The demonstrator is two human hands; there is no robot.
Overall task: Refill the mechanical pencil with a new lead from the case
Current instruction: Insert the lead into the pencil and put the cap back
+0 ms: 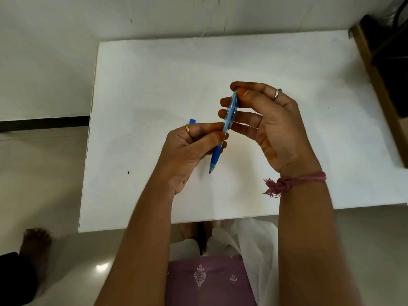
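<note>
Head cam: left hand (189,149) pinches the blue pencil (223,131) mid-body, tip down, held above the white table (143,85). Right hand (271,120) has thumb & finger closed on its top end. A blue bit (192,121), maybe the lead case, peeks out behind the left hand. The cap could pop off & roll away. Pale floor (44,173) all around

The white table (154,85) lies bare and open on its far half, its left side and its right side, so a hand could pass freely there. Over the middle, the left hand (189,151) and right hand (269,120) with the blue pencil (223,133) between them block the way. A small blue piece (192,121) sits just behind the left hand, and a dark speck (128,172) lies near the left edge.
</note>
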